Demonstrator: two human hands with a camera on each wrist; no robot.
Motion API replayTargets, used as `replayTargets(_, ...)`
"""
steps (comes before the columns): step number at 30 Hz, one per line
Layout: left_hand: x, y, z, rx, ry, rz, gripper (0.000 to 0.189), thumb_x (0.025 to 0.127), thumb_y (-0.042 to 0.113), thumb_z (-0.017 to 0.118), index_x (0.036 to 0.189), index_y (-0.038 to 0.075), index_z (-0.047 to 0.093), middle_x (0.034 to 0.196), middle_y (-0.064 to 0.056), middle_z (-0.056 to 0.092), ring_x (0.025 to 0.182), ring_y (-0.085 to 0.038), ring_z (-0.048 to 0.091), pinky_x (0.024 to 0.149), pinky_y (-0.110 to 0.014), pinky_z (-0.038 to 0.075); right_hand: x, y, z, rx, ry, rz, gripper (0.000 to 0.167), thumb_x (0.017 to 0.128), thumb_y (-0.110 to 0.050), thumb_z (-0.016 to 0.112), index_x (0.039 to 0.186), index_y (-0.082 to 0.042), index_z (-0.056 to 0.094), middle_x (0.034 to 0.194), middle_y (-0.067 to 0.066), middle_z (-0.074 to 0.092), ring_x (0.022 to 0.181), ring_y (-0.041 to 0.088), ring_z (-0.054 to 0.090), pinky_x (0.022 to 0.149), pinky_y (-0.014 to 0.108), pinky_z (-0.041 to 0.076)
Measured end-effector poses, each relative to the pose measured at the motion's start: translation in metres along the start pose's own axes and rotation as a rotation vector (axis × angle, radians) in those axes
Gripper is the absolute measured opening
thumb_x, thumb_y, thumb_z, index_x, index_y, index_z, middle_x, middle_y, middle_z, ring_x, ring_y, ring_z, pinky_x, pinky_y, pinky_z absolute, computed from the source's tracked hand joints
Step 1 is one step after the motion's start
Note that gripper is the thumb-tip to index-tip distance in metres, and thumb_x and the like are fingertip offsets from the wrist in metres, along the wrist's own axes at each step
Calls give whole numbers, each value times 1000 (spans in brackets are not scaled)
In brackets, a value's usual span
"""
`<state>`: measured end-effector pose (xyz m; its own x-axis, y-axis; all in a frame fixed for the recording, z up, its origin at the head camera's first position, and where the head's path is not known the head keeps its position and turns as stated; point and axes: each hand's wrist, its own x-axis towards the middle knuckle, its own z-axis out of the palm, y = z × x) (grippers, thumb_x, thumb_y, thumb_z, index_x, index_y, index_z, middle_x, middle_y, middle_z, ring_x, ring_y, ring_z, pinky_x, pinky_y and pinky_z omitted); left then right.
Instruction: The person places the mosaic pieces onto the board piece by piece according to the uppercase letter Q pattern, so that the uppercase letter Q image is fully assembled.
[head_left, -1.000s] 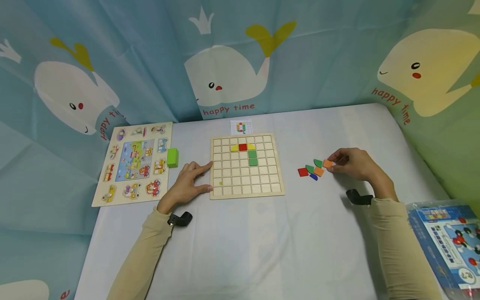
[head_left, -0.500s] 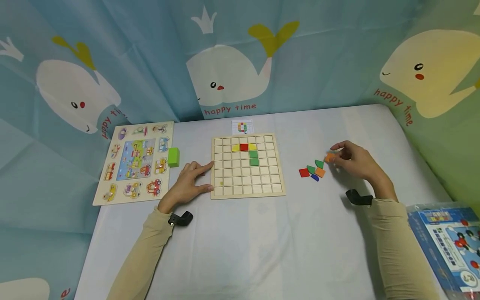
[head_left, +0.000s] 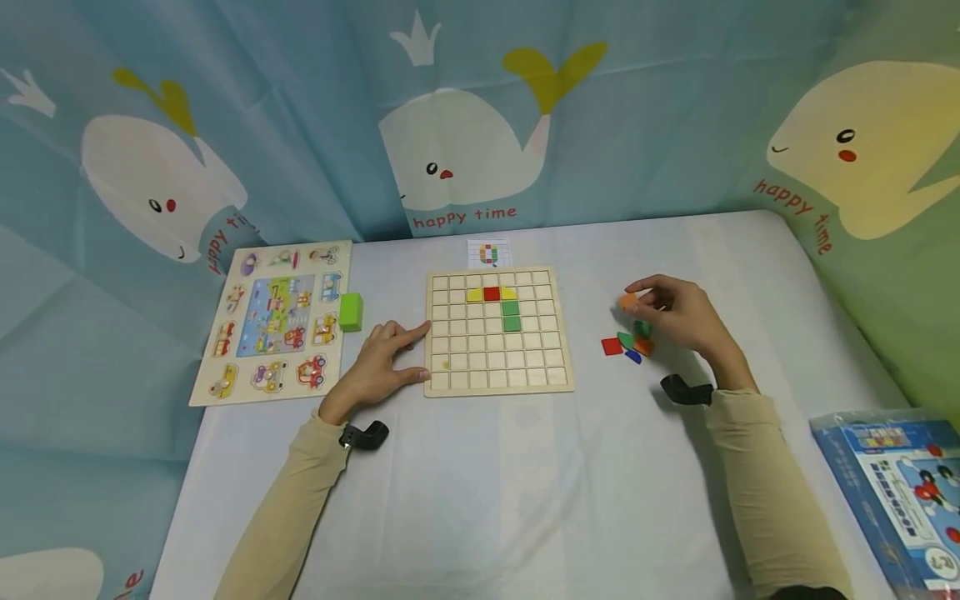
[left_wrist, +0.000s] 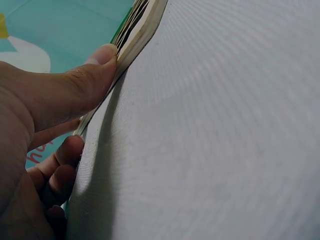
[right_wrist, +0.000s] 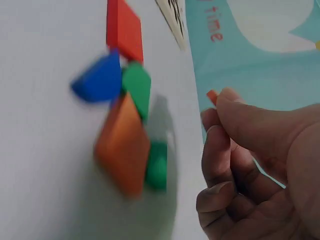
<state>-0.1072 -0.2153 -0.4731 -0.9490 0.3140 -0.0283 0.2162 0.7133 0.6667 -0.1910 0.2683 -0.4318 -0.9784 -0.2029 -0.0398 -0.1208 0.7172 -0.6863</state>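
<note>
My right hand (head_left: 675,312) pinches an orange square tile (head_left: 628,302) between thumb and fingertips, held up from the table; in the right wrist view only a corner of this orange tile (right_wrist: 212,96) shows. Beneath lies a small pile: a red square (head_left: 612,346), green rounded pieces (head_left: 626,340), a blue piece (head_left: 633,356) and another orange tile (right_wrist: 125,145). My left hand (head_left: 378,362) touches the left edge of the wooden grid board (head_left: 465,358) with thumb and forefinger spread apart. Set on the board are two yellow pieces, a red square (head_left: 491,293) and two green squares (head_left: 511,315).
A small pattern card (head_left: 489,253) lies behind the board. To the left are a picture puzzle board (head_left: 258,375) and a green block (head_left: 350,312). A blue boxed set (head_left: 892,483) in clear wrap sits at the right edge. A whale-print curtain (head_left: 315,100) hangs behind the table.
The right hand has picked up the orange tile from the pile's right side and carried it left, over the pile's far side. The left hand stays at the board's edge.
</note>
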Motion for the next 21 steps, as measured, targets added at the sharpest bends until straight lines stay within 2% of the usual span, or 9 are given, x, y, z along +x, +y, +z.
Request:
replayTargets(5,0,-2,0,5,-3,4,83,88,27,88,160,15,50,104,-6,48,96,-22,36,88,-37,30,8,-15,15,36,-10,-47,33,98,-21,79,127,-7,73,107,17,73,87,22,63,67,22,50)
replayTargets(11,0,-5,0,1,-1,9,83,87,25,89,159,14,51,103,-6,49,95,-21,36,88,-37,29,22,-27,34,102,-86,-94,32,99,-18,77,128,-7,72,106,16,74,84,22,65,67,24,51)
replayTargets(15,0,-4,0,-13,8,18,83,87,25,89,159,14,51,103,-6,49,96,-21,36,89,-38,30,31,-35,48,123,-126,-96,33,100,-21,76,131,-9,72,110,15,74,88,21,66,67,25,51)
replayTargets(21,0,-5,1,-11,-4,4,83,87,26,89,160,14,50,102,-5,48,96,-19,36,88,-37,29,38,-49,67,151,-187,-73,37,100,-26,77,133,-11,71,114,14,76,97,23,66,74,29,50)
